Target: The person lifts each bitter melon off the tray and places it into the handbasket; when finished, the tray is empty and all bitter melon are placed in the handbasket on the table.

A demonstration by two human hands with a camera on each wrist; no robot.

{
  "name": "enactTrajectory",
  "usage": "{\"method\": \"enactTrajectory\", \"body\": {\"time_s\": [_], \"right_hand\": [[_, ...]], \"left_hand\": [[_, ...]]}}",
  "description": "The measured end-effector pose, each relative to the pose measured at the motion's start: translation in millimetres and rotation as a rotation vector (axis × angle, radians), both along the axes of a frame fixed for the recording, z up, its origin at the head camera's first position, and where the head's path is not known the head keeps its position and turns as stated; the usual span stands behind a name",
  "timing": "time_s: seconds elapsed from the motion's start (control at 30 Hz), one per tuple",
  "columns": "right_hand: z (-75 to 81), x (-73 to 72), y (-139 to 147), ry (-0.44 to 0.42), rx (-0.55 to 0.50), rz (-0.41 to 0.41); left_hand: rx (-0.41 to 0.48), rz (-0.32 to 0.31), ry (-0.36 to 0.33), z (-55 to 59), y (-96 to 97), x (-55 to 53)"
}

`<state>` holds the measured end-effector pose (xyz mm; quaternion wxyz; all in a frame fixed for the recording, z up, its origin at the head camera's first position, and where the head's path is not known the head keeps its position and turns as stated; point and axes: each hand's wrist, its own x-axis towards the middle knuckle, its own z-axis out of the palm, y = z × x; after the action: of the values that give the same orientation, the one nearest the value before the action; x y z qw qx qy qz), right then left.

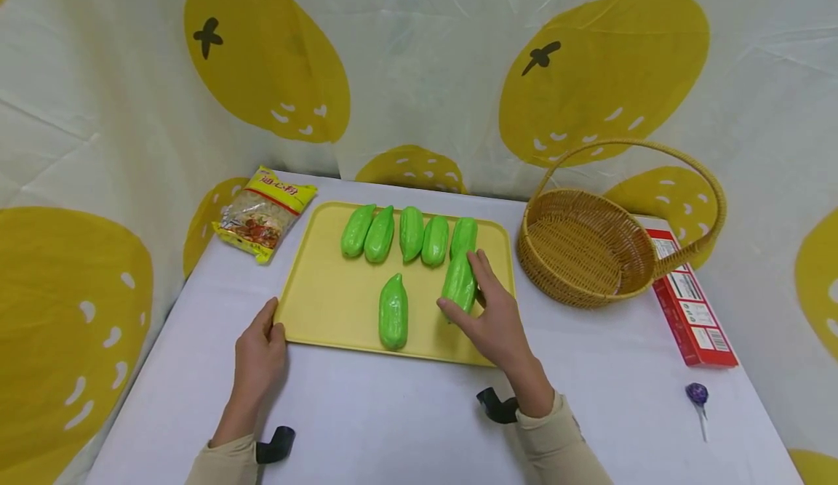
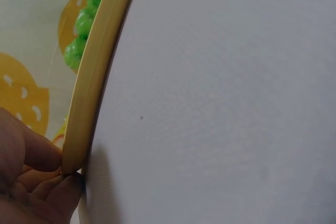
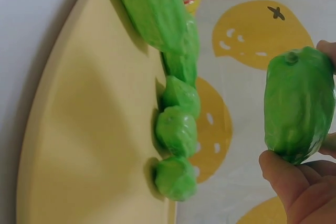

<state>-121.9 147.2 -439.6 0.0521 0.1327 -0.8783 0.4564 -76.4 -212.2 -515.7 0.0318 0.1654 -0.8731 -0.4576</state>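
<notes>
A yellow tray lies on the table with several lumpy green bitter melons. Most stand in a row along its far side, such as the melon mid-row; one loose melon lies near the front edge. My left hand pinches the tray's near left corner, thumb and fingers on either side of the rim in the left wrist view. With thumb and fingers, my right hand holds another bitter melon over the tray's right part. In the head view this melon partly covers the row's rightmost melon.
Right of the tray stands a wicker basket with a tall handle, overlapping a red box behind it. A purple lollipop lies at the right. Left of the tray is a yellow pasta bag. A patterned cloth hangs behind.
</notes>
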Motion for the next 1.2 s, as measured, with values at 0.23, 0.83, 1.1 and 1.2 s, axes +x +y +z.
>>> {"method": "enactTrajectory", "body": {"time_s": [0.23,0.83,1.1,1.2], "right_hand": [[3.7,0.6,8.4,0.013,-0.015,-0.031],[4.4,-11.4,33.8,0.099,-0.089,-0.116],[5.5,-16.1,43.0,0.109,-0.121,-0.142],[5.4,-18.5,49.2,0.108,-0.140,-0.161]], "left_hand": [[0.000,0.000,0.001,-0.6,0.5,0.3],[-0.016,0.006,0.045,-0.4,0.7,0.8],[-0.016,0.012,0.031,-1.5,0.5,-0.5],[-0.014,0.011,0.028,-2.3,0.3,-0.1]]}}
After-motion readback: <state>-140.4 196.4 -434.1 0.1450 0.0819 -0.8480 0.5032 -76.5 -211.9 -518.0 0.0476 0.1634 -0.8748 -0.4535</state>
